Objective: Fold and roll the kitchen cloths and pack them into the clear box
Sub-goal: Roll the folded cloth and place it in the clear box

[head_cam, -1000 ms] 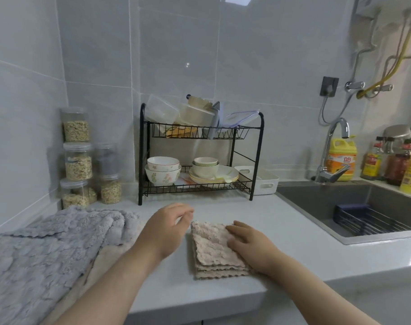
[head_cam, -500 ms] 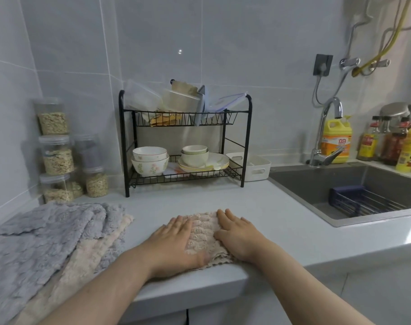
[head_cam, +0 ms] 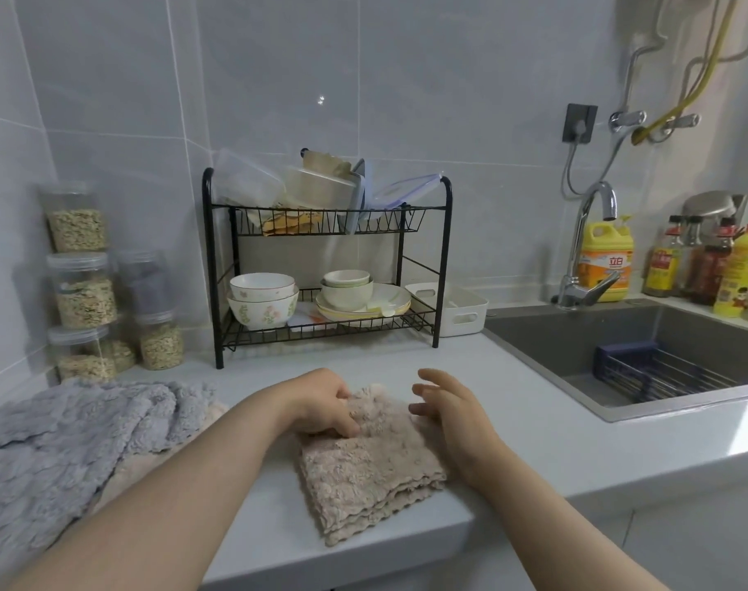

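Near the front edge of the pale surface (head_cam: 512,424) lies a beige cloth (head_cam: 374,467), folded into a thick square with several wavy-edged layers showing along its near side. The left hand (head_cam: 321,405) sits on the far left corner of this cloth, its fingers (head_cam: 348,426) curled shut and pinching the fluffy far edge, which is bunched up a little there. The right hand (head_cam: 453,413) rests beside the right edge of the cloth, fingers spread and loose, gripping nothing; its fingertips hover just above the far right corner.

To the left, a grey cloth (head_cam: 65,437) lies spread and rumpled on the surface, with another beige cloth (head_cam: 150,464) peeking out beneath it. Behind the grey one, clear jars (head_cam: 80,287) of grain are stacked against the tiled wall. A black wire rack (head_cam: 327,266) stands at the back, holding bowls (head_cam: 263,298) and plates on its lower shelf and clear plastic containers (head_cam: 248,181) with lids on top. A small white bin (head_cam: 455,309) stands just beside the rack. To the right is the sink (head_cam: 619,334) with a tap (head_cam: 587,249), a yellow soap bottle (head_cam: 606,258) and several sauce bottles behind it.
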Motion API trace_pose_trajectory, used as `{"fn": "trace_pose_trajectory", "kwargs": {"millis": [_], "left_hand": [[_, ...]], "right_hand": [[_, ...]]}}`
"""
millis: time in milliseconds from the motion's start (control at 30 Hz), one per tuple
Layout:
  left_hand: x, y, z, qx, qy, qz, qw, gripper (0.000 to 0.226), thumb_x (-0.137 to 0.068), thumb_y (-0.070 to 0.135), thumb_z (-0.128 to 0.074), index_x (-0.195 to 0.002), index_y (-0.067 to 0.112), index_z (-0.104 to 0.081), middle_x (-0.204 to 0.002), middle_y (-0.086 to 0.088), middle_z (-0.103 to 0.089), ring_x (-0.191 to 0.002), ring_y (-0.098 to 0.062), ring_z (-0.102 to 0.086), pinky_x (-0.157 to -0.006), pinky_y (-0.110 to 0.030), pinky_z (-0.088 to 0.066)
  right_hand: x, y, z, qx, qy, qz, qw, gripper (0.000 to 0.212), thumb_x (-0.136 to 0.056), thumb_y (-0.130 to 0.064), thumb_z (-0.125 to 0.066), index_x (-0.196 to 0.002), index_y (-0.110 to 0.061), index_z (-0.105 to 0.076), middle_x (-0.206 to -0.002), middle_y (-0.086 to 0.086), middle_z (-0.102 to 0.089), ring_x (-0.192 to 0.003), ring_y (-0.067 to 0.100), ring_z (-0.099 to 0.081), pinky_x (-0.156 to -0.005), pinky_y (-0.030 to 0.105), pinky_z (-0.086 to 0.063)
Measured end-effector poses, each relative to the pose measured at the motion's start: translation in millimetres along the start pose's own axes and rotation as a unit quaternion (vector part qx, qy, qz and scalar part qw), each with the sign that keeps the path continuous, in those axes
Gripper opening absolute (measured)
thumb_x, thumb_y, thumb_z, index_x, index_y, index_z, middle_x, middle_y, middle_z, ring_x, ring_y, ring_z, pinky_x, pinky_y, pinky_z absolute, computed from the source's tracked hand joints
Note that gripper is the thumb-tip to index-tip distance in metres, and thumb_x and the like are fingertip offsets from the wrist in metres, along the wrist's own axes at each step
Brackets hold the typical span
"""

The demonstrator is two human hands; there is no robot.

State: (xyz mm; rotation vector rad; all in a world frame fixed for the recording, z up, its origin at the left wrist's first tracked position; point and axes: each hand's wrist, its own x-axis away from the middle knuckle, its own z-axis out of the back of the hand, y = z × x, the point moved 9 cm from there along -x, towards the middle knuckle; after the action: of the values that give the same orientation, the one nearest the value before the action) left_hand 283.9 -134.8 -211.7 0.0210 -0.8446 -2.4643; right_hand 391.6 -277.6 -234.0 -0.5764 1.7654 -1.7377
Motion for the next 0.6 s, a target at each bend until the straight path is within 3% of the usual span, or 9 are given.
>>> {"fn": "trace_pose_trajectory", "kwargs": {"millis": [67,133,167,233,300,367,433,533,600], "left_hand": [[5.5,-16.9,3.2,0.167,0.032,0.003,0.985,0.021,-0.079,0.004,-0.07,-0.099,0.0,-0.064,-0.087,-0.015,-0.068,-0.077,-0.025,-0.064,-0.072,-0.04,-0.055],[12.5,-36.9,4.5,0.373,0.069,0.003,0.925,0.022,-0.083,-0.005,-0.065,-0.105,-0.002,-0.062,-0.095,-0.021,-0.071,-0.082,-0.031,-0.068,-0.078,-0.046,-0.055],[14.3,-47.1,5.8,0.451,0.094,0.001,0.888,0.023,-0.085,-0.007,-0.063,-0.107,-0.003,-0.061,-0.095,-0.022,-0.072,-0.082,-0.033,-0.07,-0.075,-0.044,-0.057],[16.0,-65.0,10.4,0.548,0.155,0.0,0.822,0.023,-0.085,-0.006,-0.062,-0.108,-0.002,-0.061,-0.093,-0.02,-0.073,-0.08,-0.033,-0.071,-0.07,-0.042,-0.058],[18.1,-71.5,14.2,0.593,0.189,-0.003,0.783,0.025,-0.083,-0.003,-0.066,-0.107,0.002,-0.06,-0.093,-0.018,-0.074,-0.082,-0.033,-0.072,-0.069,-0.043,-0.058],[20.4,-69.3,15.9,0.599,0.19,-0.013,0.778,0.037,-0.073,0.004,-0.074,-0.107,0.005,-0.059,-0.095,-0.015,-0.075,-0.088,-0.032,-0.072,-0.073,-0.047,-0.058],[22.8,-65.7,13.6,0.584,0.18,-0.014,0.791,0.037,-0.071,0.006,-0.075,-0.104,0.003,-0.059,-0.095,-0.016,-0.074,-0.088,-0.034,-0.072,-0.073,-0.049,-0.059],[21.1,-66.9,12.0,0.556,0.176,0.0,0.813,0.018,-0.081,-0.005,-0.067,-0.097,-0.003,-0.058,-0.096,-0.025,-0.072,-0.092,-0.038,-0.07,-0.082,-0.055,-0.055],[18.9,-68.4,12.1,0.551,0.175,-0.001,0.816,0.018,-0.082,-0.013,-0.062,-0.097,-0.004,-0.061,-0.095,-0.025,-0.072,-0.089,-0.036,-0.071,-0.082,-0.052,-0.055]], "right_hand": [[3.1,-7.0,0.7,-0.012,-0.001,0.001,1.0,0.018,-0.099,-0.017,-0.047,-0.107,-0.014,-0.063,-0.11,0.011,-0.068,-0.087,0.016,-0.065,-0.079,0.028,-0.052],[2.2,-14.5,-12.9,0.003,-0.031,0.016,0.999,0.023,-0.099,-0.03,-0.049,-0.102,-0.014,-0.066,-0.096,-0.001,-0.072,-0.08,0.0,-0.067,-0.071,0.016,-0.05],[-0.9,-15.8,-23.3,0.005,-0.052,0.019,0.998,0.029,-0.096,-0.039,-0.054,-0.109,-0.016,-0.065,-0.098,-0.005,-0.072,-0.086,-0.002,-0.067,-0.077,0.017,-0.051],[-10.1,-11.7,-45.6,0.005,-0.079,0.0,0.997,0.049,-0.082,-0.05,-0.068,-0.121,-0.02,-0.06,-0.106,-0.002,-0.073,-0.099,0.011,-0.069,-0.091,0.033,-0.053],[-18.8,-7.6,-60.7,0.021,-0.087,-0.004,0.996,0.047,-0.078,-0.031,-0.077,-0.12,-0.019,-0.06,-0.099,0.004,-0.075,-0.091,0.021,-0.073,-0.087,0.04,-0.057],[-25.8,-4.7,-62.4,0.056,-0.07,0.004,0.996,0.04,-0.078,-0.008,-0.075,-0.115,-0.013,-0.063,-0.093,0.01,-0.075,-0.084,0.025,-0.074,-0.082,0.042,-0.059],[-27.7,-2.8,-56.8,0.046,-0.059,0.008,0.997,0.032,-0.079,0.003,-0.068,-0.107,-0.012,-0.067,-0.093,0.013,-0.075,-0.087,0.028,-0.073,-0.084,0.045,-0.058],[-28.3,-0.8,-49.5,-0.023,-0.05,-0.002,0.998,0.037,-0.075,0.006,-0.064,-0.105,-0.017,-0.065,-0.095,0.017,-0.073,-0.088,0.034,-0.071,-0.085,0.05,-0.057],[-28.3,-0.3,-51.3,-0.067,-0.064,-0.013,0.996,0.04,-0.07,0.0,-0.067,-0.108,-0.014,-0.065,-0.099,0.021,-0.072,-0.095,0.042,-0.068,-0.088,0.055,-0.054]]}}
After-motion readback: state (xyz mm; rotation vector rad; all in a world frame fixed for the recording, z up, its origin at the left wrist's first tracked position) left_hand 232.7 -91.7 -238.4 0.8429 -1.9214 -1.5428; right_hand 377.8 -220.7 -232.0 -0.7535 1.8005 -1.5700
